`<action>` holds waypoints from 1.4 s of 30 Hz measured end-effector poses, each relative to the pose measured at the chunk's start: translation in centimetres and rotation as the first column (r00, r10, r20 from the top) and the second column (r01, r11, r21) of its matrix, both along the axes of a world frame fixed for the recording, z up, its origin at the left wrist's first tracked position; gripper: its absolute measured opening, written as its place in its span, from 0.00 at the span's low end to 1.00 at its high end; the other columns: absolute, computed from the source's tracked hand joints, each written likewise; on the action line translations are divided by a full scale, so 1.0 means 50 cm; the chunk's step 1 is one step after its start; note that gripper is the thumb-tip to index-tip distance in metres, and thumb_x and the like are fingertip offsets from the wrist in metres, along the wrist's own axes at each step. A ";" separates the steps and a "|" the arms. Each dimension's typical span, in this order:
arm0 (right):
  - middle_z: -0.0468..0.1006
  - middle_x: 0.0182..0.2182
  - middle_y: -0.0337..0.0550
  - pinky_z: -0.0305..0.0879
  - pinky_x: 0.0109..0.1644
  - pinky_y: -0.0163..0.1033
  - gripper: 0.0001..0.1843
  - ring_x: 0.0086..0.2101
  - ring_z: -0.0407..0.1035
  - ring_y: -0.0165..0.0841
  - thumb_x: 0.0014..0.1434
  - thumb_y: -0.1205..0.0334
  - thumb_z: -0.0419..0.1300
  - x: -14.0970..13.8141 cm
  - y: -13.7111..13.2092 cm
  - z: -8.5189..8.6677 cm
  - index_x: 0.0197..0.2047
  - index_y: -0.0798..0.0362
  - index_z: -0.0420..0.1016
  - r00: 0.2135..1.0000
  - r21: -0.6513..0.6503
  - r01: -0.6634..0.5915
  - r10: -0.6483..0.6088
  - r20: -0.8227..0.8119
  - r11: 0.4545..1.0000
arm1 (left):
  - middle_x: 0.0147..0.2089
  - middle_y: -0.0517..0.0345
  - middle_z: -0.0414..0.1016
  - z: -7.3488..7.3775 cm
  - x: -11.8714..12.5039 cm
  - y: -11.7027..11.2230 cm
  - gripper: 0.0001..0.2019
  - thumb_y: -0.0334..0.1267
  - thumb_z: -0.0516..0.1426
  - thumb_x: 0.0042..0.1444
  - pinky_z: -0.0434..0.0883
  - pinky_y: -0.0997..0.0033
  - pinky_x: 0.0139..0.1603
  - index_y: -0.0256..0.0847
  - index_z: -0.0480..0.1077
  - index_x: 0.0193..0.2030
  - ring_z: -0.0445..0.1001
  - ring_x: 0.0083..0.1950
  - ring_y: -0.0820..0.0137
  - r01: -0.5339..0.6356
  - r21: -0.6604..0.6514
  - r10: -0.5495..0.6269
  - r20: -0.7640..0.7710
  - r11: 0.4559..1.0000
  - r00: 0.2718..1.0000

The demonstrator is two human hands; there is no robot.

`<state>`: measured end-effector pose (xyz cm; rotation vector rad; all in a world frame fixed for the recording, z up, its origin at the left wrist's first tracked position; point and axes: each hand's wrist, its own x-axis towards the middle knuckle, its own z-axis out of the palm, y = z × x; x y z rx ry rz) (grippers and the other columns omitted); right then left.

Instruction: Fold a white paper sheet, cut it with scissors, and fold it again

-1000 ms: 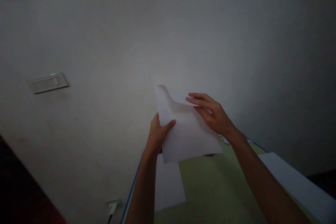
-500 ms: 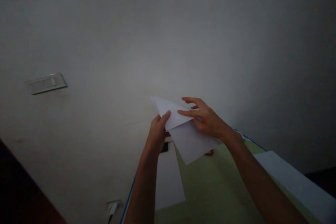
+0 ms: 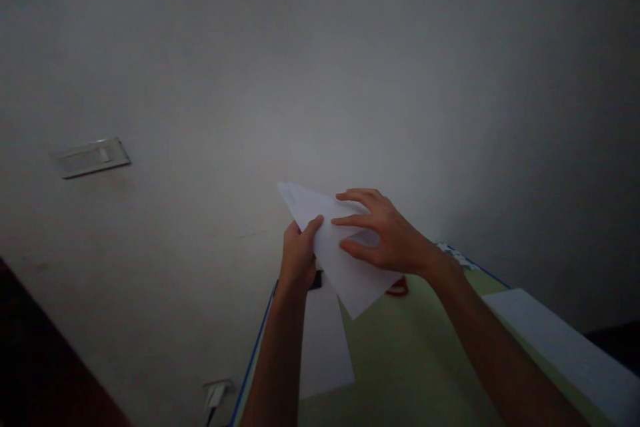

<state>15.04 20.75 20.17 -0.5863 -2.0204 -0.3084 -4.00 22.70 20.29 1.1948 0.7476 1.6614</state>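
Note:
A white sheet of paper is held up at a tilt above the table. My left hand grips its left edge, with the thumb on the near face and the other fingers hidden behind. Over the paper's right part, my right hand is spread, its thumb and fingers stretched out and apart against the near face. Layers show at the upper left corner, and a shaded gap lies between the right thumb and forefinger.
On the green table lie a white paper, a dark object, a red-handled item and, at right, a white sheet. Behind stands a grey wall with a switch plate and a plug.
The folded flap's lower edge, visible before across the sheet, no longer shows. My right thumb has come from beneath the flap onto the near face, and the right fingers have moved slightly left.

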 end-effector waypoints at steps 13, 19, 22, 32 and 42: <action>0.81 0.54 0.50 0.67 0.54 0.51 0.21 0.54 0.71 0.46 0.65 0.76 0.59 -0.120 -0.035 -0.022 0.59 0.52 0.77 0.943 -0.053 0.275 -0.259 0.208 0.960 | 0.31 0.60 0.74 -0.013 -0.014 0.026 0.11 0.32 0.66 0.44 0.68 0.76 0.28 0.38 0.70 0.35 0.73 0.28 0.74 -0.087 -0.036 0.094 0.258 0.996 0.962; 0.84 0.48 0.46 0.64 0.47 0.46 0.10 0.48 0.74 0.43 0.70 0.70 0.62 -0.124 -0.016 -0.016 0.51 0.50 0.82 0.926 -0.012 0.359 -0.355 0.129 0.933 | 0.42 0.53 0.77 -0.003 0.014 0.004 0.14 0.32 0.67 0.45 0.69 0.79 0.28 0.40 0.68 0.38 0.77 0.37 0.70 -0.170 -0.032 0.172 0.244 0.985 0.954; 0.85 0.44 0.44 0.63 0.46 0.44 0.08 0.46 0.75 0.41 0.70 0.67 0.64 -0.122 -0.011 -0.013 0.49 0.49 0.83 0.932 0.006 0.356 -0.355 0.078 0.935 | 0.43 0.53 0.76 0.002 0.024 -0.012 0.15 0.35 0.68 0.47 0.71 0.79 0.28 0.40 0.68 0.39 0.77 0.40 0.68 -0.180 -0.015 0.180 0.171 0.984 0.969; 0.85 0.39 0.41 0.66 0.44 0.40 0.05 0.39 0.78 0.35 0.70 0.61 0.66 -0.001 0.011 0.011 0.41 0.50 0.83 0.983 -0.172 0.084 -0.110 -0.145 0.981 | 0.56 0.44 0.77 0.007 -0.025 0.016 0.30 0.64 0.66 0.57 0.78 0.63 0.52 0.42 0.69 0.52 0.77 0.58 0.59 -0.335 0.284 0.345 0.016 0.898 0.938; 0.83 0.34 0.38 0.66 0.40 0.38 0.08 0.34 0.75 0.32 0.66 0.58 0.71 0.047 0.012 0.010 0.36 0.50 0.82 0.972 -0.265 -0.081 0.017 -0.235 0.961 | 0.47 0.43 0.86 0.022 -0.037 -0.013 0.25 0.54 0.69 0.59 0.80 0.62 0.50 0.39 0.73 0.53 0.86 0.46 0.61 -0.102 0.420 0.111 0.001 0.902 0.994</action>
